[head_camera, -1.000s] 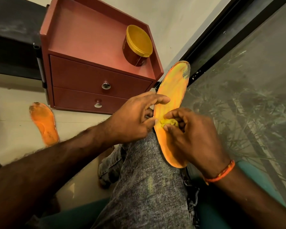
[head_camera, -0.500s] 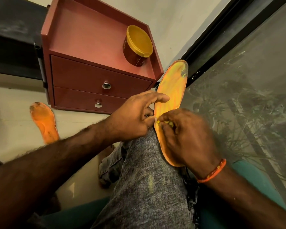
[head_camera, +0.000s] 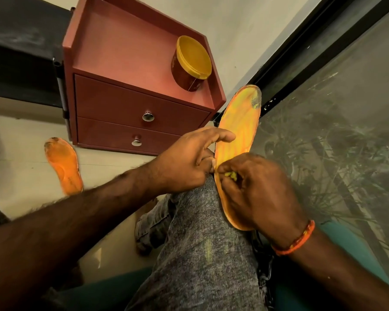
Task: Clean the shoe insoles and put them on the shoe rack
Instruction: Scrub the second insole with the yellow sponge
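the orange insole [head_camera: 238,129] stands on edge against the person's grey-trousered knee [head_camera: 195,232], toe end up near the window frame [head_camera: 301,63], with a grey worn patch at the toe. the left hand [head_camera: 189,160] grips its left edge, thumb lying over the face, while the right hand [head_camera: 258,194] has its fingers curled around a small yellow-green wad [head_camera: 230,175] pressed to the insole's middle. a second insole [head_camera: 64,164] lies flat on the floor [head_camera: 27,176], left of the red drawer unit [head_camera: 130,108], which carries a yellow-lidded tub [head_camera: 192,63].
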